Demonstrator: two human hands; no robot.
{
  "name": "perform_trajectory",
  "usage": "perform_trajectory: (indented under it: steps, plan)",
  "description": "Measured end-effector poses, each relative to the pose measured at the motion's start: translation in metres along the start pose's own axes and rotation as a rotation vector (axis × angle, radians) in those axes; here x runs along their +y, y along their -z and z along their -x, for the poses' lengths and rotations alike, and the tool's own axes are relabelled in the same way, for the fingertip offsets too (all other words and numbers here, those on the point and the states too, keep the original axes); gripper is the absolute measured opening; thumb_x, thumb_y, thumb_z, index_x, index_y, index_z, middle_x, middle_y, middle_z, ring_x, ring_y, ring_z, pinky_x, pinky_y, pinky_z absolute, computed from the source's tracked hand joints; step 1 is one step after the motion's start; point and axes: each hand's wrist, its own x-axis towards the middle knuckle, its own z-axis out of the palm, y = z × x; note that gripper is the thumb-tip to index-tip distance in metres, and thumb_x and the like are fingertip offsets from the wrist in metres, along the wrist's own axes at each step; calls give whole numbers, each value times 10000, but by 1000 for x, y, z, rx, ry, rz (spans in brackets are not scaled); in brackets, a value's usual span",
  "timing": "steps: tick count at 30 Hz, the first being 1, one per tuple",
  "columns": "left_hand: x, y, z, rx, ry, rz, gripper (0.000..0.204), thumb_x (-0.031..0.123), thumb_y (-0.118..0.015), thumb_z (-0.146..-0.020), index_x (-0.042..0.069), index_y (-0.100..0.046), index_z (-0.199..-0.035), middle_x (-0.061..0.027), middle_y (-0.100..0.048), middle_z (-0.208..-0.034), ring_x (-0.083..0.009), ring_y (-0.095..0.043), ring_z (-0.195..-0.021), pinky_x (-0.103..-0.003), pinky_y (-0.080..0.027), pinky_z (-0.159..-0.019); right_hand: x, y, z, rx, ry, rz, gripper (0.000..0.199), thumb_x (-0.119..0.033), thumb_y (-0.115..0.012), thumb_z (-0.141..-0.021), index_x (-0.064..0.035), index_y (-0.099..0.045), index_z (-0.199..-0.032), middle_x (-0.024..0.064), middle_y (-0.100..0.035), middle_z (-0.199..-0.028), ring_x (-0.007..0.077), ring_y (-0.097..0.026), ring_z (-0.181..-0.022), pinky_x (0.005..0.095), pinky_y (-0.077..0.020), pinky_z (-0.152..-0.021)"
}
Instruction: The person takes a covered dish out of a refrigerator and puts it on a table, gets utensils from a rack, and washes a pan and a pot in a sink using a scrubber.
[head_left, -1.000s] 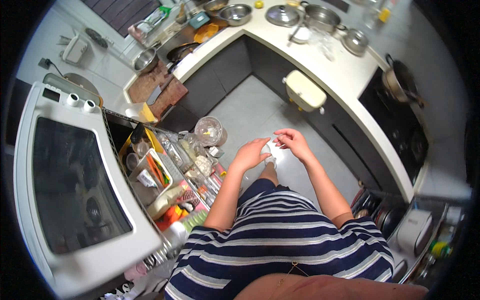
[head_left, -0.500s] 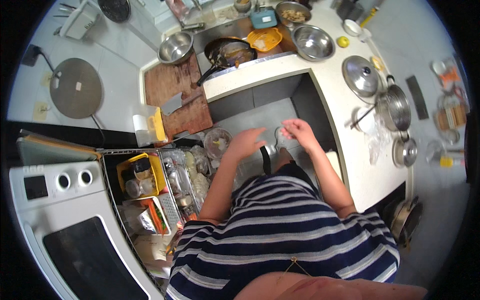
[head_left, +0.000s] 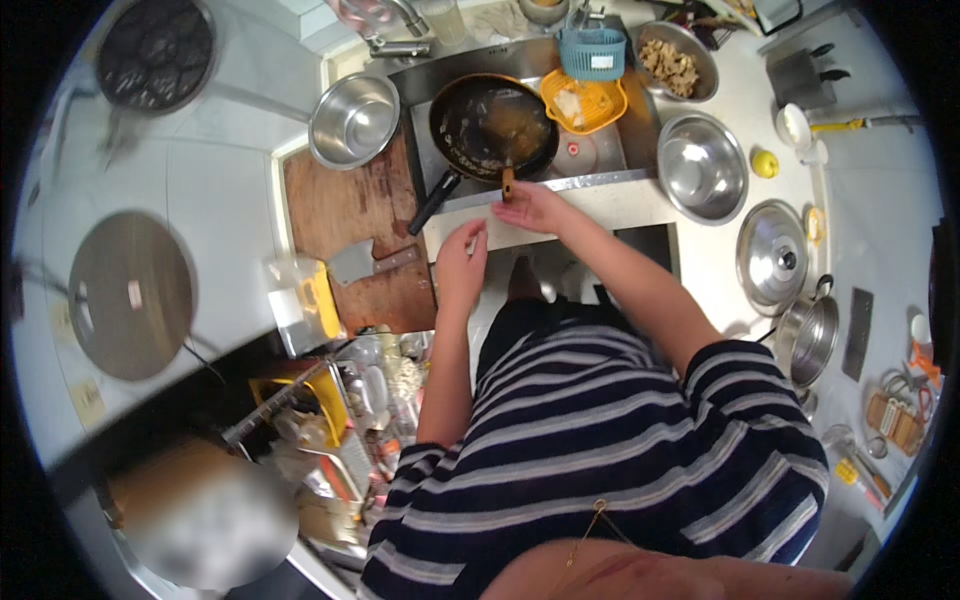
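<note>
Frying pan (head_left: 485,125) sits in sink (head_left: 600,180) beside orange basket (head_left: 598,105).

Beyond my hands (head_left: 535,208), I have the frying pan (head_left: 490,125) in the sink (head_left: 605,150), a basket (head_left: 601,103) to its right. On my left a cutting board (head_left: 330,205) carries a cleaver (head_left: 355,262), a bowl (head_left: 355,120) at its far end; right of the sink, the bench (head_left: 703,262) holds a second bowl (head_left: 703,167), then an apple (head_left: 765,163).

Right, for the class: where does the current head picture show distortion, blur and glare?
Head view: straight edges bow near its border and the corners are black; a blurred patch hides detail at lower left; glints sit on the empty steel bowl right of the sink and the domed lid; the pan looks dark.
</note>
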Motion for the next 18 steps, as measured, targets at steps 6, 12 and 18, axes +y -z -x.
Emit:
perform_trajectory:
  steps: [6,12,18]
  plan:
    - [-52,32,-100,115,-133,-492,410,137,-646,-886,30,-604,-1279,-186,-632,-1252,-382,-584,-1137,-445,-479,-978,-44,-29,-46,63,-62,-284,261,-261,-576,-996,-6,-525,-1008,-30,-389,-690,66,-325,-521,193,-248,-411]
    - [-71,29,-149,-267,137,-580,453,156,-728,-796,43,-643,-1226,-187,-684,-1071,-372,-648,-995,-463,-528,-854,-116,-1,-24,474,403,831,434,-324,-529,-1009,-1,-560,-1298,99,-629,-817,191,-598,-635,333,-492,-539]
    - [-77,34,-150,-373,229,-655,399,166,-737,-794,72,-677,-1177,-179,-696,-1043,-369,-666,-966,-470,-538,-837,-132,-57,-25,473,607,1722,462,-318,-611,-923,-26,-606,-1280,211,-671,-1173,380,-643,-1073,441,-510,-915]
